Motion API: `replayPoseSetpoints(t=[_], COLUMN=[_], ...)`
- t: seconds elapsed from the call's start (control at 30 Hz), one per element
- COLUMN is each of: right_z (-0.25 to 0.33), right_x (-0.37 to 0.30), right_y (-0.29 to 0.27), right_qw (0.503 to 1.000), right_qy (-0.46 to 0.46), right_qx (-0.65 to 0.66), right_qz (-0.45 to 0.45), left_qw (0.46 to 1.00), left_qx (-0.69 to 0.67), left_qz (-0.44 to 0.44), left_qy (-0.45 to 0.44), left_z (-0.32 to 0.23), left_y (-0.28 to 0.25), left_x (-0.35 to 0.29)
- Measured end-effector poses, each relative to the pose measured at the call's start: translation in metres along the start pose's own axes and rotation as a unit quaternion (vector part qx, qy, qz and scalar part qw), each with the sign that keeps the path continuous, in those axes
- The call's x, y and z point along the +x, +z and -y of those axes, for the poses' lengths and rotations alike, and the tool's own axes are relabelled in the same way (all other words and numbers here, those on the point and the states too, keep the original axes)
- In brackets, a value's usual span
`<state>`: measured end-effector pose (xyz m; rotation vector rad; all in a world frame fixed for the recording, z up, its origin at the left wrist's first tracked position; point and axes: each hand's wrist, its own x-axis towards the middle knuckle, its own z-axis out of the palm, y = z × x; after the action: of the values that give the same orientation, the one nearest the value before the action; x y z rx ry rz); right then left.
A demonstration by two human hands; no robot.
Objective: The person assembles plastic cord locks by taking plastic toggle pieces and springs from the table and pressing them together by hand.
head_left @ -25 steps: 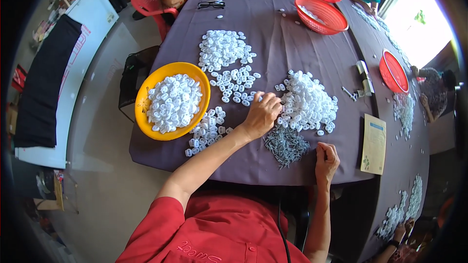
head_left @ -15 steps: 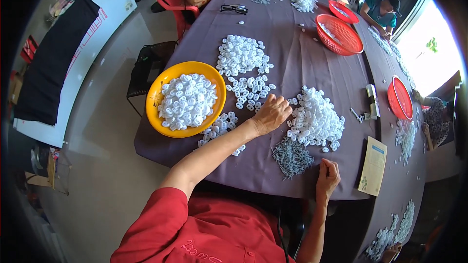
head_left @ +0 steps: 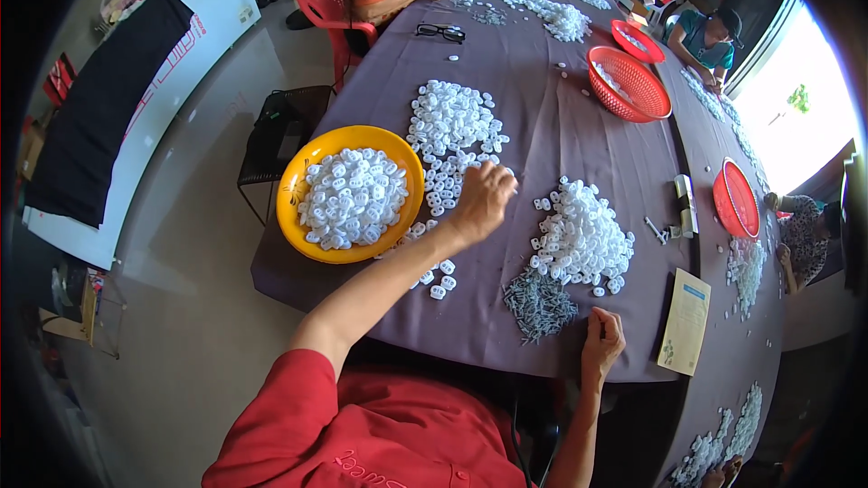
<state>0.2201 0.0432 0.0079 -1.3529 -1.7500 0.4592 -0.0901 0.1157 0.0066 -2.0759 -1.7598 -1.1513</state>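
Observation:
My left hand [head_left: 485,202] hovers over the cloth between two heaps of small white oval plastic pieces. Its fingers are curled together, and whatever they hold is hidden. To its right rises a tall heap of white pieces [head_left: 586,235]. Up and to the left, a looser heap of white pieces [head_left: 448,122] spreads toward the hand. My right hand [head_left: 602,343] rests by the table's near edge with thumb and fingers pinched. Anything in that pinch is too small to make out. Just left of it lies a pile of thin grey screws or pins [head_left: 539,305].
A yellow bowl [head_left: 291,233] full of white pieces stands left of my left arm. Red baskets [head_left: 653,107] sit farther along the purple-grey cloth. On the right lie a tan paper packet [head_left: 684,321] and glasses [head_left: 440,32] rest farther off. Other people work around the table.
My left hand has moved left, away from the tall heap of white pieces, toward the looser one. My right hand keeps its pinch near the grey pile. The whole view has shifted slightly.

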Motion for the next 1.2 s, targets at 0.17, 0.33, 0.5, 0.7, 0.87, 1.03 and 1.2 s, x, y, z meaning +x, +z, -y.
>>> replayPoseSetpoints(t=[0.17, 0.33, 0.5, 0.7, 0.87, 1.03, 1.2], right_z=[-0.002, -0.001, -0.006, -0.004, 0.037, 0.069, 0.063], right_x=[-0.001, -0.001, -0.003, -0.007, -0.024, -0.027, -0.01], right_y=[-0.001, 0.0, 0.001, -0.002, 0.006, 0.032, 0.035], right_qw=[1.0, 0.999, 1.0, 0.999, 0.999, 0.985, 0.988], right_qy=[0.002, -0.011, -0.012, -0.009, -0.046, -0.157, -0.14], right_qx=[-0.005, -0.032, -0.028, -0.031, -0.005, -0.019, -0.005], right_qz=[-0.004, -0.011, -0.006, -0.006, 0.004, 0.07, 0.069], left_qw=[0.928, 0.855, 0.805, 0.741, 0.72, 0.711, 0.723], left_qx=[-0.356, -0.442, -0.495, -0.551, -0.571, -0.582, -0.582], left_qz=[0.039, 0.069, 0.057, 0.065, 0.088, 0.072, 0.066], left_qy=[-0.106, -0.263, -0.322, -0.378, -0.384, -0.387, -0.365], left_z=[-0.091, -0.118, -0.119, -0.114, -0.11, -0.106, -0.102], left_y=[-0.042, -0.063, -0.063, -0.068, -0.069, -0.066, -0.066], left_x=[-0.055, -0.105, -0.131, -0.137, -0.137, -0.14, -0.143])
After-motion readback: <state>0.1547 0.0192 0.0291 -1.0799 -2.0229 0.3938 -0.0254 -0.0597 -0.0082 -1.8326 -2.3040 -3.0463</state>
